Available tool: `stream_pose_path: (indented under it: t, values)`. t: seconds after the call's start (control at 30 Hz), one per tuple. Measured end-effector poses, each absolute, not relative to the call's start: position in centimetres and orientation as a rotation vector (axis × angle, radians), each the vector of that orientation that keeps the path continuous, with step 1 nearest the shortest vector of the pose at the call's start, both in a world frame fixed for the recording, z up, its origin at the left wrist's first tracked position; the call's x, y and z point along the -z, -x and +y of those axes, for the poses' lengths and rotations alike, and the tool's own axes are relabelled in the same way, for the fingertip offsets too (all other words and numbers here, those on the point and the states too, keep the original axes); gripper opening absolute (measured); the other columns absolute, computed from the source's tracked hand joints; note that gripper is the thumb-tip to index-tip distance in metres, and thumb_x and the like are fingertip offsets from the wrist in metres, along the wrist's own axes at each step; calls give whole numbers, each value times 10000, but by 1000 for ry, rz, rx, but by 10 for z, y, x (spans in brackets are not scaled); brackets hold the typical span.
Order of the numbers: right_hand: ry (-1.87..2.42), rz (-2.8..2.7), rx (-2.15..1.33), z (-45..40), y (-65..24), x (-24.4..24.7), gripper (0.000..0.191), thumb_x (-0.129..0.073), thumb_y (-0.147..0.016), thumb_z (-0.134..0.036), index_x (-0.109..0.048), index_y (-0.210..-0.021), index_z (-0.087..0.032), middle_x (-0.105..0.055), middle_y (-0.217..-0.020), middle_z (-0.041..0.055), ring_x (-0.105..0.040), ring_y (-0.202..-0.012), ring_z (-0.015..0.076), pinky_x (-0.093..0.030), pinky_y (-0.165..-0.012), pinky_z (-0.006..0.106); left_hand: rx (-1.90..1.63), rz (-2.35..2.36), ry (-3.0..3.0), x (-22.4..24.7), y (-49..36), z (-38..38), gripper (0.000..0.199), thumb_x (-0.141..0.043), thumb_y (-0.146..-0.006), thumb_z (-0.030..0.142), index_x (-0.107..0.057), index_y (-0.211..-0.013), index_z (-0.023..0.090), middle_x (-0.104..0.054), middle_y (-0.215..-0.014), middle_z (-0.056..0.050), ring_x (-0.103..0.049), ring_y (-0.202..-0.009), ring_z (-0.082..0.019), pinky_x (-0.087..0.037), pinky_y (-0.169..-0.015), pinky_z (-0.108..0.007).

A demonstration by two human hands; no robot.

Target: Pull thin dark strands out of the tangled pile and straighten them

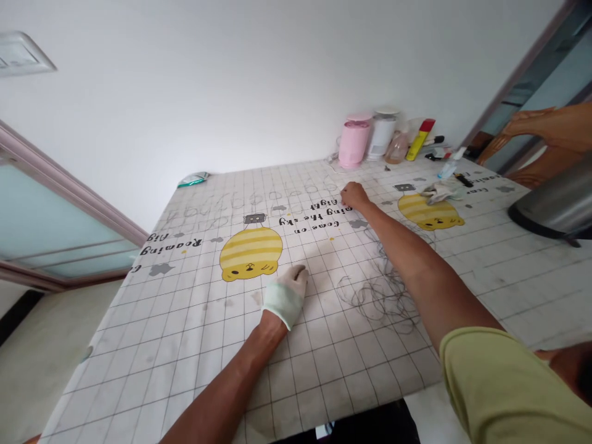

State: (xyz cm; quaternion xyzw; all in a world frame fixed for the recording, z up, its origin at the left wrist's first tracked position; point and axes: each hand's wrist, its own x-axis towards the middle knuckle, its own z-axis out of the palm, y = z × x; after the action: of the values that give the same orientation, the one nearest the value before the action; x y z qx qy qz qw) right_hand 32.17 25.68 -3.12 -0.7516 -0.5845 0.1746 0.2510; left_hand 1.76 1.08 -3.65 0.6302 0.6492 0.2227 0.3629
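1. Cloth [185,345]: gridded, printed with yellow bears, spread over the table. It bears all items below, save where noted.
2. Row of loops [272,196]: thin, faint strand on the far part of the cloth. Long axis runs broadly side to side, roughly along the wall; the right end points at the right hand, the left end toward the table's far left corner. A further faint line shows nearer at the left; its outline is too faint to certify.
3. Tangle [379,296]: loose dark coils, right of the left hand and on the near side of the right hand, partly hidden by the right forearm. No single long axis or pointing direction can be established; no free end is made out.
4. Vessel [555,197]: metal, at the right side, well apart from both hands.
5. Right hand [355,196]: bare, just beyond the row's right end and the nearer hand to it. The row lies to its left. Fingers curled well in; cannot tell whether they grip a strand.
6. Left hand [285,295]: gloved, low over the cloth, beside a printed bear. Fingers together and partly bent; contents, if any, not visible. The row lies beyond it.
7. Pink container [354,145]: by the wall, beyond the right hand.
8. Yellow can [420,140]: red-capped, leaning, right of the pink container.
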Motion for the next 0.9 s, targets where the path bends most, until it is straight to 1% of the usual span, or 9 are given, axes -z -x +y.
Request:
stream_pose_path:
  t: [0.13,0.23,0.33,0.43,0.53,0.6,0.67,0.8,0.9]
  values:
    - [2131,-1632,-326,260,-321,31,322,-620,-986,-232,-694,-1167,24,-716,-1154,307,-680,-1149,329,-512,-1001,382,-570,1697,-1612,43,-17,11,250,-615,-934,410,-790,-1112,409,-806,-1129,-11,-697,-1168,-339,-543,-966,-442]
    - [2186,-1633,-255,252,-326,25,421,-602,-1005,-270,-636,-1302,27,-628,-1340,341,-613,-1270,384,-474,-1060,444,-581,1677,-1622,45,-17,13,262,-603,-940,410,-789,-1123,392,-800,-1157,-21,-695,-1177,-342,-534,-992,-452]
    - [2224,-1633,-233,233,-338,14,407,-592,-1014,-281,-655,-1270,29,-679,-1251,325,-660,-1190,363,-507,-1003,419,-595,1629,-1651,46,-18,15,300,-559,-964,390,-781,-1155,322,-790,-1188,-45,-697,-1176,-310,-500,-1056,-418]
    - [2216,-1684,-286,200,-356,2,314,-616,-1002,-290,-733,-1092,-13,-764,-955,232,-729,-897,262,-557,-824,319,-592,1592,-1696,45,-18,16,309,-534,-971,360,-784,-1134,283,-794,-1151,-62,-703,-1145,-292,-493,-1049,-383]
    - [2124,-1782,-363,157,-374,-7,231,-632,-981,-268,-762,-1005,-79,-757,-773,130,-664,-613,168,-522,-631,257,-584,1604,-1746,43,-18,15,277,-548,-966,375,-801,-1049,298,-795,-1129,-64,-694,-1131,-312,-508,-989,-388]
    - [2071,-1861,-381,129,-382,-11,195,-636,-959,-238,-774,-989,-104,-750,-736,96,-624,-543,145,-482,-577,246,-578,1639,-1741,39,-18,13,263,-566,-960,401,-804,-1020,309,-796,-1122,-60,-678,-1139,-327,-507,-968,-398]
    - [2073,-1957,-316,106,-385,-15,180,-635,-935,-208,-786,-971,-117,-761,-767,90,-645,-587,153,-465,-592,246,-569,1650,-1733,35,-18,11,258,-569,-956,400,-804,-1006,304,-803,-1065,-60,-675,-1121,-321,-501,-958,-388]
    - [2107,-2211,-142,80,-374,-13,177,-647,-909,-219,-804,-950,-149,-793,-942,87,-708,-835,202,-459,-683,245,-523,1627,-1800,26,-18,8,265,-552,-952,369,-794,-924,265,-792,-916,-66,-687,-1015,-283,-495,-887,-332]
    - [2126,-2306,-160,74,-356,0,142,-693,-862,-226,-808,-900,-153,-792,-944,100,-711,-877,231,-467,-707,254,-444,1657,-1865,23,-18,7,293,-514,-962,358,-776,-880,255,-775,-870,-54,-684,-916,-257,-483,-812,-317]
